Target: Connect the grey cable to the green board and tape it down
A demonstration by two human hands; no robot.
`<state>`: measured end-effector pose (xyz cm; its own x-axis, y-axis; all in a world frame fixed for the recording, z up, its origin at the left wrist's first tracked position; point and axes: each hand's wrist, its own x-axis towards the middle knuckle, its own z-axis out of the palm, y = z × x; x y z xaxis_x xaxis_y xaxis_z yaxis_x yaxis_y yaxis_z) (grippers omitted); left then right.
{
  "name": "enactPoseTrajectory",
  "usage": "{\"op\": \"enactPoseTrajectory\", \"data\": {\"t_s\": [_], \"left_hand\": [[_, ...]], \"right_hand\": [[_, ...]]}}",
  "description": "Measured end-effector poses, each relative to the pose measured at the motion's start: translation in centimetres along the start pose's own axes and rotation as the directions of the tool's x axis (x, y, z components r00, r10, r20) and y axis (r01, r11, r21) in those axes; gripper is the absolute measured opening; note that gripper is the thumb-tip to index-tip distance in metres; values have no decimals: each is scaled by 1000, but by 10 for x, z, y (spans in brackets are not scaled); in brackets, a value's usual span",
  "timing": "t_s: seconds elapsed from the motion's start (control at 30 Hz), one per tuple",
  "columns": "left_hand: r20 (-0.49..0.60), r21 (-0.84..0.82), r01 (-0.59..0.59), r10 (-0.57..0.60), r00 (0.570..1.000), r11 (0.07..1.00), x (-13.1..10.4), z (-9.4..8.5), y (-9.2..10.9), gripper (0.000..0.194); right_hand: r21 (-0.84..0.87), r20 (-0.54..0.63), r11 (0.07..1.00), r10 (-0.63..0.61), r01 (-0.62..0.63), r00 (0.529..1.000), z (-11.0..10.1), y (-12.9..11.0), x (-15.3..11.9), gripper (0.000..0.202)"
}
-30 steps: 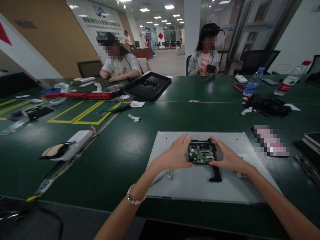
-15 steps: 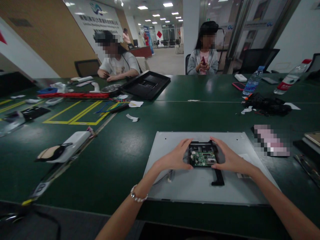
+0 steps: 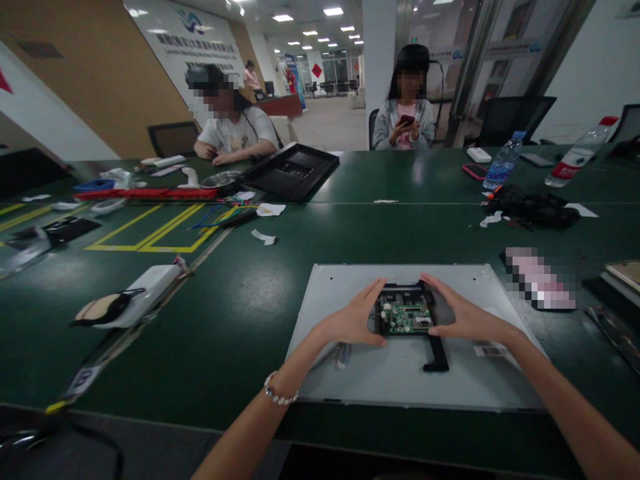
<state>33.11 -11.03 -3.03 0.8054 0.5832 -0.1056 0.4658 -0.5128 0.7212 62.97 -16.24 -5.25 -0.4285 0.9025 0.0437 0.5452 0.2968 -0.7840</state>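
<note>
A green circuit board (image 3: 405, 319) sits inside a black plastic frame (image 3: 439, 357), which has an L-shaped arm reaching toward me at its right. My left hand (image 3: 353, 321) curves around the frame's left side, fingertips at the far corner and thumb at the near one. On the opposite side my right hand (image 3: 467, 319) grips in the same way, its thumb by the board's near right corner. Beneath lies a flat, light grey metal panel (image 3: 340, 380), with a short cable (image 3: 342, 355) by my left hand and a label (image 3: 490, 351) under my right wrist.
A phone-like pink item (image 3: 540, 277) lies right of the panel. Farther back are a black cable bundle (image 3: 533, 208), two bottles, and a black monitor casing (image 3: 293, 172). A white power bank (image 3: 155, 287) rests at left. Two people sit across the green table (image 3: 240, 347).
Both hands stay around the frame; my right thumb has slid slightly to the right. Across the table, the seated person at right has tilted the phone in their hands.
</note>
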Motion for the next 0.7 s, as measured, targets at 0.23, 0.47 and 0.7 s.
{"op": "enactPoseTrajectory", "data": {"t_s": [0.23,0.47,0.7], "left_hand": [[-34,112,53,-49,998,992,-7,-42,-23,108],[-697,342,618,-249,672,708,-35,-145,-136,51],[-754,398,825,-369,544,402,-35,-190,-177,39]], "right_hand": [[97,-30,995,28,-25,999,-2,13,3,70],[154,-58,981,129,-119,990,0,13,5,63],[155,-74,980,137,-124,988,1,13,8,62]]}}
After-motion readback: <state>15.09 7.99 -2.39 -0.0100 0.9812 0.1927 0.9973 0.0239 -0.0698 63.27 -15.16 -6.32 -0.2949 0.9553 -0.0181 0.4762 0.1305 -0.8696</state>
